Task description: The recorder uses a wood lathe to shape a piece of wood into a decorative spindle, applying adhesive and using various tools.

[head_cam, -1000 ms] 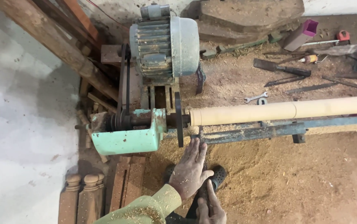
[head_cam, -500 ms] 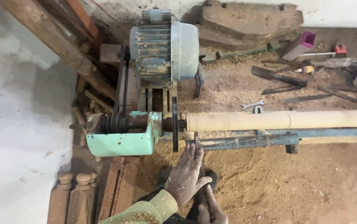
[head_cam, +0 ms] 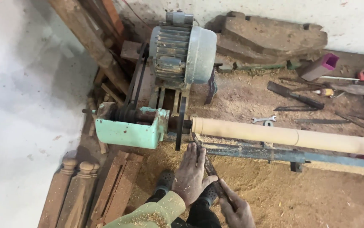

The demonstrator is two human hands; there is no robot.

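Holding a dark turning chisel [head_cam: 210, 168] low in the frame's centre, your right hand [head_cam: 237, 209] closes round its handle while your left hand [head_cam: 191, 174] presses flat over the blade. Its tip meets the pale wooden cylinder [head_cam: 283, 136] on the lathe at centre, by the green headstock [head_cam: 129, 131]; shaping seems underway, calling for steady pressure. Behind sits the grey motor [head_cam: 186, 48].

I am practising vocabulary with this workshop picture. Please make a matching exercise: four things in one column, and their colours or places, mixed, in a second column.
Things:
1. lathe headstock
2. wooden cylinder
3. spanner
4. chisel

Descriptions:
A. between the left hand and right hand
B. pale, mounted on the lathe
C. mint green
D. on the sawdust behind the cylinder

Pairs: 1-C, 2-B, 3-D, 4-A
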